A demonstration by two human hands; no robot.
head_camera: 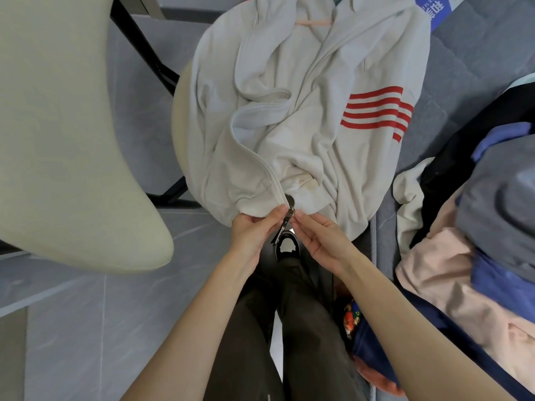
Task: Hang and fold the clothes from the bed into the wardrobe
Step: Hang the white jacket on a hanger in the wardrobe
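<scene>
Dark olive trousers (304, 328) fill the bottom of the view, with a black-and-white shoe (286, 247) on the grey tiled floor (72, 328). Just above the shoe both bare hands meet at the bottom hem of a cream zip-up jacket (304, 111). The left hand (254, 233) pinches the left side of the hem between thumb and fingertips, its fingers close together. The right hand (321, 241) pinches the right side at the foot of the zip with thumb and forefinger, the other fingers lying straight beside them. A black zipper pull tag (280, 231) hangs down between the two hands.

To the right, a pile of clothes lies on the bed (469, 68): a pale pink garment (451, 285), a grey one (498, 204), and blue and black pieces around them.

The jacket spreads away from the hands, crumpled, with the zip open along its front and red stripes (376, 111) on one sleeve. It lies partly over a rounded cream seat (181, 117) and partly against the bed edge. At its far end a pink hanger (314, 22) shows inside the collar. A cream chair back (72, 140) stands at the left.
</scene>
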